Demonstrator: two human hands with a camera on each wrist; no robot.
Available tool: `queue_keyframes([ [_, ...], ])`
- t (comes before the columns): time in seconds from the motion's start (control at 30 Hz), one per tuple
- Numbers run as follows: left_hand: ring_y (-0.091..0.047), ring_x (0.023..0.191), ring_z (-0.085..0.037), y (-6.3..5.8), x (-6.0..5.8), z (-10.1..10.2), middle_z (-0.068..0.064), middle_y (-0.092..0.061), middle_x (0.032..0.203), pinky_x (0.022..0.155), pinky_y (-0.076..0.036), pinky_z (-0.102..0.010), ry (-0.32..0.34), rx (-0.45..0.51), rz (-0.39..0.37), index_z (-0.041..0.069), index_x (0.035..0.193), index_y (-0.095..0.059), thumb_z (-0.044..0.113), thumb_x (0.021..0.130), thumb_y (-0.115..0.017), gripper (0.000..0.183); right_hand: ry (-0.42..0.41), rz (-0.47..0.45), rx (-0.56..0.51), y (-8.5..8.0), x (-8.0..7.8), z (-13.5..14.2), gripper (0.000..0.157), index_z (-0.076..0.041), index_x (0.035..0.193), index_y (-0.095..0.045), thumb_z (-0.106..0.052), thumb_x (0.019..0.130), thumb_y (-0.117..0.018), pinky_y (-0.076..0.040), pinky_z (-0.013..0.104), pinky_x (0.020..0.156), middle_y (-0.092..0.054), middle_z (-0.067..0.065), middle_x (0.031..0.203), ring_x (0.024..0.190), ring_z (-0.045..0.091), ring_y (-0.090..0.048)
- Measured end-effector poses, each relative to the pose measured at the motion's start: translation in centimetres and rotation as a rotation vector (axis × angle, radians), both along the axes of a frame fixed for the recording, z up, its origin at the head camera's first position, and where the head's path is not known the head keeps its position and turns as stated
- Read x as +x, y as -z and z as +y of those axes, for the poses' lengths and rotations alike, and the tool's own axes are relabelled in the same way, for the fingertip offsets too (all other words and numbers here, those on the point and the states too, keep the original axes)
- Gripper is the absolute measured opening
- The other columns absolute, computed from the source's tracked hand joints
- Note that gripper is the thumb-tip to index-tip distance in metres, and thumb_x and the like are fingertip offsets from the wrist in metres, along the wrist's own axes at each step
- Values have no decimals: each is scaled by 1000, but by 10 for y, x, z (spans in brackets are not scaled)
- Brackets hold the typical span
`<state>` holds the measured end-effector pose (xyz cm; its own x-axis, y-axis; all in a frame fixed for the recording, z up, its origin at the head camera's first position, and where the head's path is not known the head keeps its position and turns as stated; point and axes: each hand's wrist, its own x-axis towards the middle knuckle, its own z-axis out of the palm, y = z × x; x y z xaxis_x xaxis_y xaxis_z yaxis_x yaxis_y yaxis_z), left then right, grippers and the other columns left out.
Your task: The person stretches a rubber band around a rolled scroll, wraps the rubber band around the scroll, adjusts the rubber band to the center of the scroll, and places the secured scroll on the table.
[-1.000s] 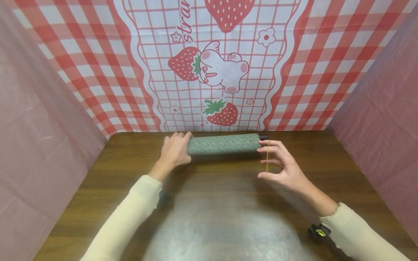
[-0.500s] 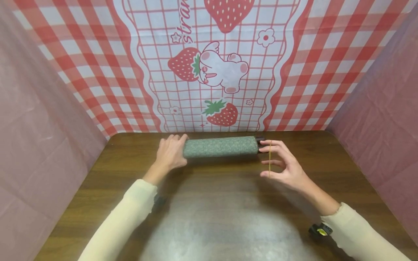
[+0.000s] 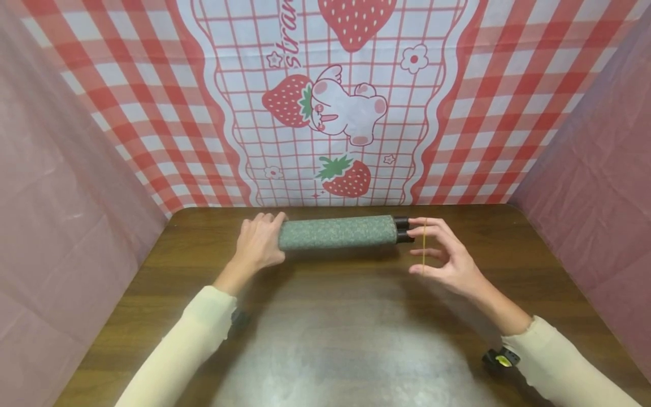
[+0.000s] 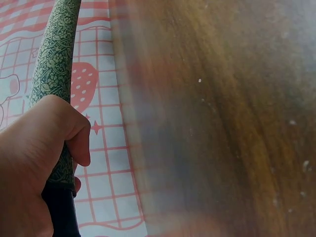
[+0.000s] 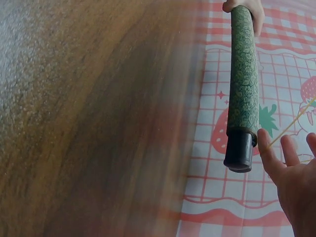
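A green floral-patterned scroll (image 3: 338,233), rolled up with two dark rod ends (image 3: 404,229) side by side at its right, is held roughly level above the far part of the table. My left hand (image 3: 258,243) grips its left end; in the left wrist view the thumb bends over the scroll (image 4: 55,64), close to a dark rod end (image 4: 60,210). A thin yellow rubber band (image 3: 424,249) is stretched around the spread fingers and thumb of my right hand (image 3: 452,261). Those fingertips are beside the scroll's right end; whether they touch it I cannot tell.
The brown wooden table (image 3: 325,339) reaches to a red-and-white checked backdrop (image 3: 351,130) printed with strawberries. Pink curtains (image 3: 66,226) stand at the left and right sides. Wrist cameras (image 3: 500,357) sit under the sleeves.
My left hand has drawn the scroll left and slightly nearer, so both dark rod ends now show. The right hand with the rubber band has shifted slightly right.
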<state>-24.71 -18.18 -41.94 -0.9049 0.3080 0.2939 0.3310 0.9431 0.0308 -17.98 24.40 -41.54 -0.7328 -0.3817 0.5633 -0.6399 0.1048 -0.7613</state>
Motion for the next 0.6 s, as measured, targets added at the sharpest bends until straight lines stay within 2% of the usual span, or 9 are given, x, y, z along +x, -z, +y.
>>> queue_keyframes([
  [0.37, -74, 110, -37, -5, 9, -7, -17, -81, 117, 89, -62, -57, 2, 5, 28, 12, 136, -67, 16, 65, -89, 75, -7, 2, -28, 4, -4, 7, 68, 18, 137, -58, 28, 75, -85, -68, 26, 97, -53, 10, 162, 137, 14, -65],
  [0.6, -74, 110, -38, -7, 12, -11, -17, -81, 114, 88, -61, -58, 7, 16, 36, 12, 135, -67, 18, 65, -91, 74, -33, -37, -51, -1, -7, 10, 65, 20, 138, -54, 31, 79, -80, -69, 32, 98, -52, 5, 164, 136, 15, -68],
])
